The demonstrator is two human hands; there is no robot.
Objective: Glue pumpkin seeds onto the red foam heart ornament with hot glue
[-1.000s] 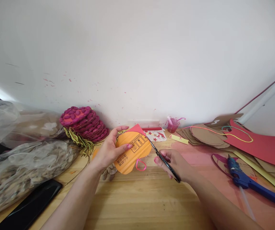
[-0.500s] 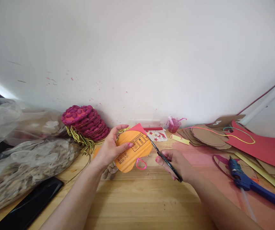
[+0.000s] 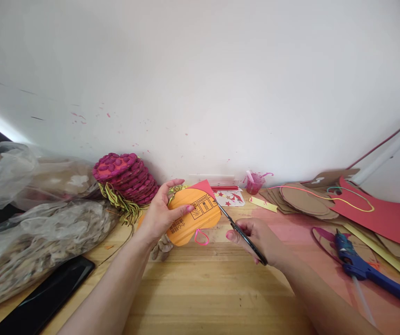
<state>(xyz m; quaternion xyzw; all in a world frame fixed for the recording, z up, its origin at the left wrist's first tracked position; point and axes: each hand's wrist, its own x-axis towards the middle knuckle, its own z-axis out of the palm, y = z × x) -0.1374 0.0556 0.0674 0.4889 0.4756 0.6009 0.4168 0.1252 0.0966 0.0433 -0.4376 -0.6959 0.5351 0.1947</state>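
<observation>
My left hand (image 3: 165,211) grips an orange cardboard piece (image 3: 189,225) with black print, thumb on its near face. Red paper (image 3: 205,187) sticks out behind the cardboard's upper edge. A pink loop of cord (image 3: 202,237) hangs at its lower right. In my right hand (image 3: 256,239) are black-handled scissors (image 3: 225,214), their blades meeting the right edge of the red paper and cardboard. Whether the blades are parted is hard to make out. Small grey-brown lumps (image 3: 161,247) lie on the table below my left hand.
Decorated magenta discs with yellow-green tassels (image 3: 125,179) are stacked at the left back. Plastic bags (image 3: 46,246) and a black phone-like slab (image 3: 50,298) lie left. To the right are a blue glue gun (image 3: 360,267), cardboard ovals (image 3: 304,200), red paper sheet (image 3: 384,214) and a pink-stained cup (image 3: 254,183).
The cardboard has tilted slightly, and less of the red paper shows above its edge. The scissors stay at the right edge. The whole view has shifted a little.
</observation>
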